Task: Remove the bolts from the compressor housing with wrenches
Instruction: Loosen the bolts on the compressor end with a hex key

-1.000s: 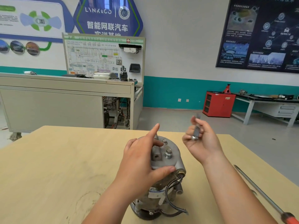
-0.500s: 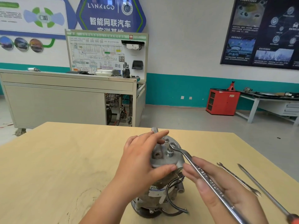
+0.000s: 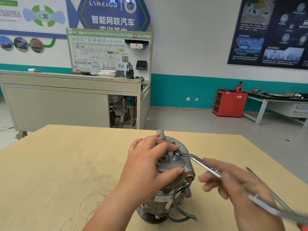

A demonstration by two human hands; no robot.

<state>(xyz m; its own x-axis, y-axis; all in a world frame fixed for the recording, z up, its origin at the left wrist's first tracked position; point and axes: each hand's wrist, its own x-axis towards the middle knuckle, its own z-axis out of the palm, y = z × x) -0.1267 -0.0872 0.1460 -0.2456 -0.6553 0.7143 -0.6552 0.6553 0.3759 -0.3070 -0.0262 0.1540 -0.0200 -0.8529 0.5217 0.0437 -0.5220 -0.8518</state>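
Observation:
A grey metal compressor (image 3: pixel 175 185) stands upright on the wooden table (image 3: pixel 58 172), with black wires hanging at its right side. My left hand (image 3: pixel 150 165) grips its top housing, fingers over the rim and thumb on the near side. Two bolts stick up from the top face: one (image 3: pixel 176 155) near the middle and one (image 3: pixel 172 141) farther back. A silver wrench (image 3: pixel 203 165) has its open end on the middle bolt. My right hand (image 3: pixel 233 184), blurred, holds the wrench's handle to the right of the compressor.
A long screwdriver (image 3: pixel 275 195) with a red handle and what looks like a second thin tool lie on the table behind my right hand. Beyond the table stand a grey training bench (image 3: pixel 66 100), a red cabinet (image 3: pixel 230 102) and a side workbench (image 3: pixel 283 100).
My right hand came down from above the compressor with the wrench, set its open end on the middle bolt, and has swung the handle. My left hand stays on the housing.

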